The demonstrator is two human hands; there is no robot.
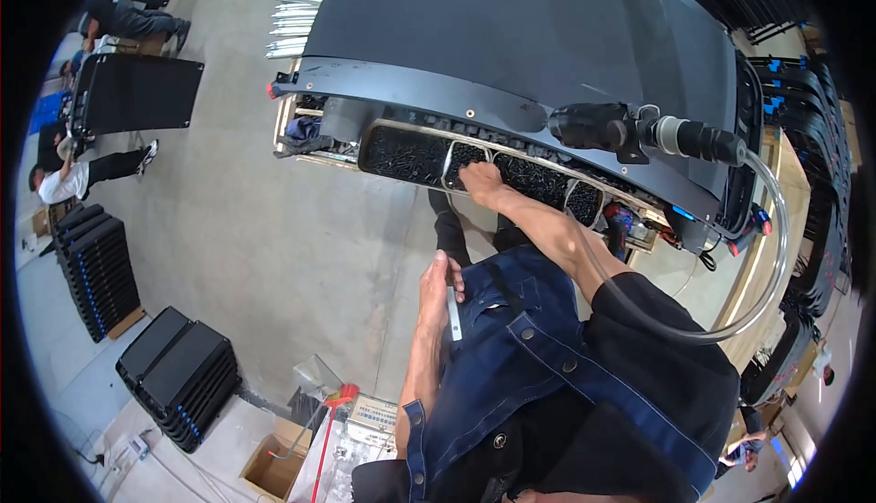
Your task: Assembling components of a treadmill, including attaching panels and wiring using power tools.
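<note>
My right hand (pixel 481 177) reaches down into a small bin of black screws (pixel 467 153) under the near edge of a large dark panel (pixel 511 37). Its fingertips are hidden among the screws, so what they grip does not show. Lower and to the left, my left hand (pixel 434 289) is closed around a flat metal strip (pixel 454 317) with a hole near its end, held in front of my blue apron (pixel 538 339).
Longer trays of black screws (pixel 401 158) flank the small bin. A black air tool (pixel 593 131) with a clear hose (pixel 780 220) lies on the panel. Metal strips (pixel 301 10) stick out at the far left. Stacked black panels (pixel 173 375) and people stand to the left.
</note>
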